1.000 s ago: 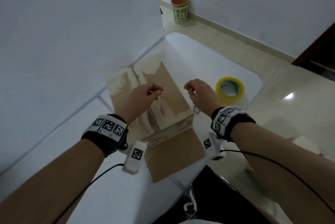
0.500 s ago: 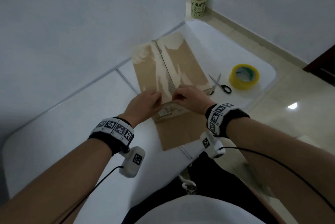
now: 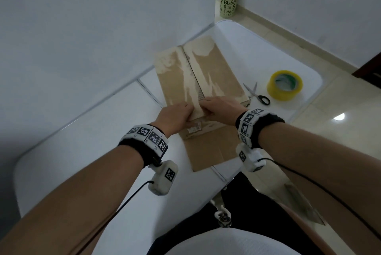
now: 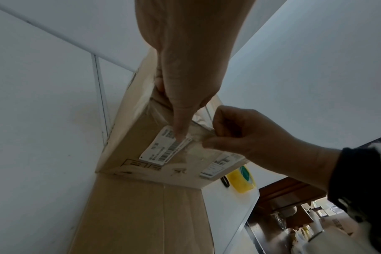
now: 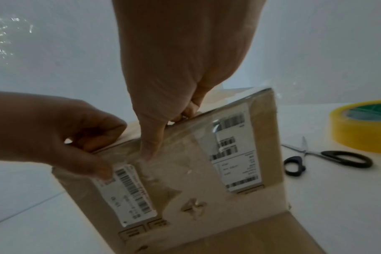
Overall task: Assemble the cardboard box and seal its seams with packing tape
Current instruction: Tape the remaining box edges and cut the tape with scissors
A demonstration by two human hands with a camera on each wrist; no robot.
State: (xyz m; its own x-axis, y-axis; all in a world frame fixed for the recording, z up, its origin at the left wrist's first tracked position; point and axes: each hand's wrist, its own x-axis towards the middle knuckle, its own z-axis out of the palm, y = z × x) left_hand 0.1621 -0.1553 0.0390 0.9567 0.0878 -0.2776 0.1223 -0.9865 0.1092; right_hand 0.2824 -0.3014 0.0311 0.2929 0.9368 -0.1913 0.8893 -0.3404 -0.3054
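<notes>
A worn brown cardboard box [image 3: 198,77] stands on the white table [image 3: 103,141], its top flaps closed. One brown flap [image 3: 210,151] lies flat toward me. My left hand [image 3: 175,114] and right hand [image 3: 218,106] meet at the box's near top edge. In the wrist views each hand has its fingers curled over the top and its thumb down on the labelled front face. The left hand [image 4: 174,110] presses a barcode label; the right hand [image 5: 168,132] presses a strip of clear tape [image 5: 185,142] that runs over the edge.
A yellow tape roll [image 3: 274,91] and black-handled scissors [image 3: 257,96] lie on the table right of the box. A white wall runs close along the box's left and far sides. A green paper cup [image 3: 227,1] stands on the floor beyond the table.
A second ago both hands hovered apart above the box. They came down and together onto its near top edge, and now grip it with thumbs on the front face.
</notes>
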